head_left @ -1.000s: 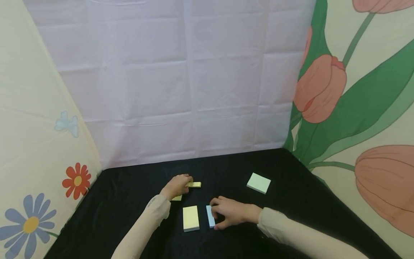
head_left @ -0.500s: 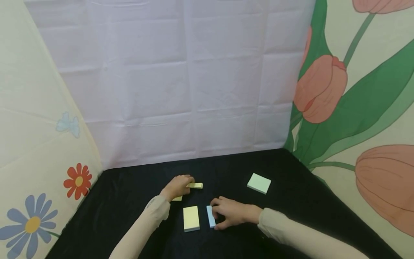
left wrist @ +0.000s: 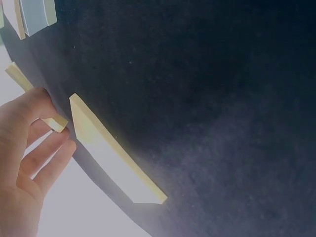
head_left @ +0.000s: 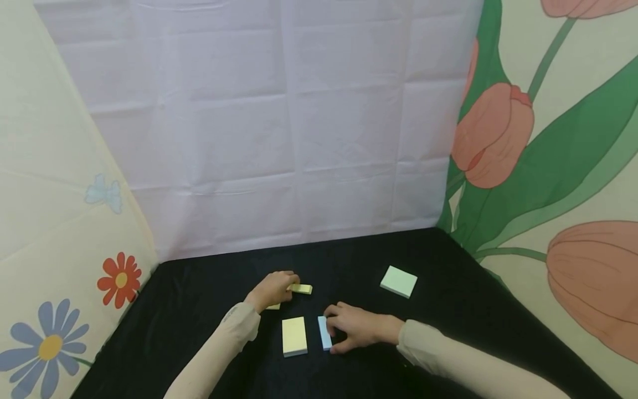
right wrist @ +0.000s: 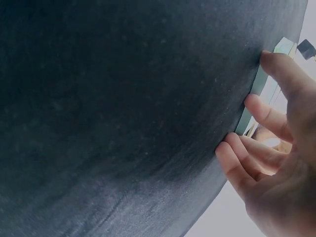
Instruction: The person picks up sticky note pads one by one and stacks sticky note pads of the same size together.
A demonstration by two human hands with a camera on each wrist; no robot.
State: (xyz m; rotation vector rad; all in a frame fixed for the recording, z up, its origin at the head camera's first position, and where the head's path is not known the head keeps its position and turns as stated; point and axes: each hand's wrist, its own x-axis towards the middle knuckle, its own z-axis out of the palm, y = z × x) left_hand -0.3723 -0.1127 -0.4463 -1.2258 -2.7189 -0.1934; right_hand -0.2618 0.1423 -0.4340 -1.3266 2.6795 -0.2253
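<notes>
In the head view, my left hand (head_left: 273,289) pinches a narrow yellow sticky note pad (head_left: 302,288) between thumb and fingers, one end jutting out to the right. The left wrist view shows this strip (left wrist: 19,78) crossing behind the thumb. Just below the hand lies another yellow pad (left wrist: 111,155), mostly covered by the hand in the head view. My right hand (head_left: 360,326) grips a blue sticky note pad (head_left: 323,333) along its right side, thumb at the near end and fingers at the far end. A larger yellow pad (head_left: 294,334) lies left of the blue one, a small gap between them.
A pale green sticky note pad (head_left: 399,281) lies apart at the back right of the black-covered table (head_left: 349,260). White cloth (head_left: 224,138) hangs behind the table, with flower-printed cloth (head_left: 503,166) on both sides.
My left hand has shifted the narrow yellow pad slightly nearer and to the right, tilting it a little. The right hand and the other pads have stayed in place.
</notes>
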